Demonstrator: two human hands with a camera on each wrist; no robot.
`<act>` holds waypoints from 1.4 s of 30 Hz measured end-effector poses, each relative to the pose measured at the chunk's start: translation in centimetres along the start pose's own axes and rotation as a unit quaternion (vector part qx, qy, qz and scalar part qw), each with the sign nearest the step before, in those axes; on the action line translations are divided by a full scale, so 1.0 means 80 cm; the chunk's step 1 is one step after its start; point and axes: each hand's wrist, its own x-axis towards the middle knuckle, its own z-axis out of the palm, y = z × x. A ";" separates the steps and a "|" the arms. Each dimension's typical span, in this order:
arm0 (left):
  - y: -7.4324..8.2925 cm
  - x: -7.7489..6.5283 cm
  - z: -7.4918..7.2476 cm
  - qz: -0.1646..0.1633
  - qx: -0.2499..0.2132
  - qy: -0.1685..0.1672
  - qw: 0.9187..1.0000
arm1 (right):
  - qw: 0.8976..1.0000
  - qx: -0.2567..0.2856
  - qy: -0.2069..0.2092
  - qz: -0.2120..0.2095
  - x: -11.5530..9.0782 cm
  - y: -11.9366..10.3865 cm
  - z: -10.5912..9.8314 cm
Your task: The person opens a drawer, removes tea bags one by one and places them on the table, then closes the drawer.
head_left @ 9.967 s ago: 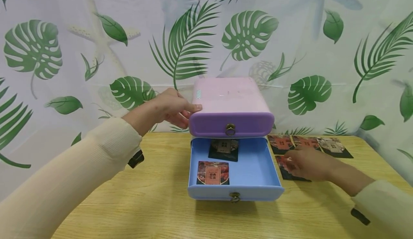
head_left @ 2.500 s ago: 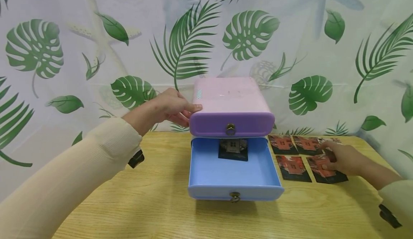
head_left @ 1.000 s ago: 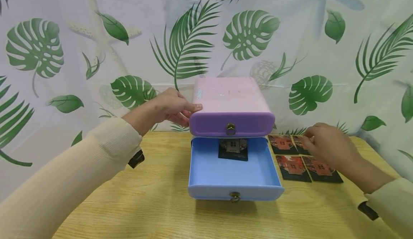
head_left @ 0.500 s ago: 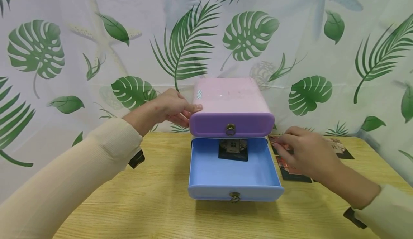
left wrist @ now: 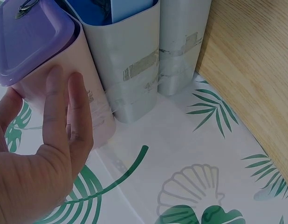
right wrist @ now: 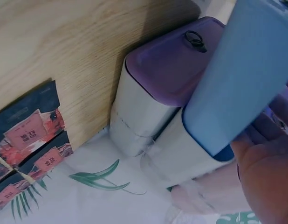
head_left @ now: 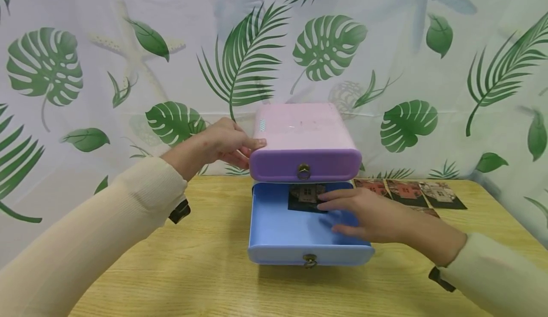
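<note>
A stack of small drawers stands on the table. My left hand (head_left: 227,141) holds the pink top unit (head_left: 306,124) at its left side, thumb on top and fingers against the side wall, as the left wrist view shows. Below its purple front, the blue drawer (head_left: 278,255) is pulled out. One black-and-beige tea sachet (head_left: 304,196) lies toward the back of that drawer. My right hand (head_left: 372,215) is over the drawer's right side, fingers spread, fingertips at or just above the sachet's right edge; contact is unclear. Nothing is visibly held in it.
Right of the drawers, red-and-black tea sachets (head_left: 404,191) lie in rows on the wooden table (head_left: 180,260), with a beige-and-black sachet (head_left: 441,195) at the row's right end. My right arm covers part of the front row. A leaf-print cloth (head_left: 171,79) hangs behind.
A red sachet went from the drawer to the table's front row. The beige sachet in the drawer shifted right. My right hand then moved left from the table sachets into the drawer; the left stayed.
</note>
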 end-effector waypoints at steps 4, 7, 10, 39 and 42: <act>0.000 0.001 0.000 0.000 0.001 -0.004 1.000 | 0.997 -0.022 -0.066 0.020 0.010 -0.003 0.007; 0.000 0.002 0.000 0.001 0.007 -0.002 1.000 | 0.995 -0.045 -0.084 0.021 0.019 -0.004 0.012; 0.000 0.001 -0.001 -0.001 0.006 -0.001 1.000 | 0.994 -0.061 -0.087 0.019 0.031 -0.002 0.017; 0.000 0.000 0.001 -0.005 -0.009 -0.003 1.000 | 0.992 -0.113 -0.046 -0.017 0.052 0.007 0.019; 0.001 -0.002 0.001 -0.006 -0.009 -0.002 1.000 | 0.994 -0.099 -0.036 -0.025 0.049 0.006 0.016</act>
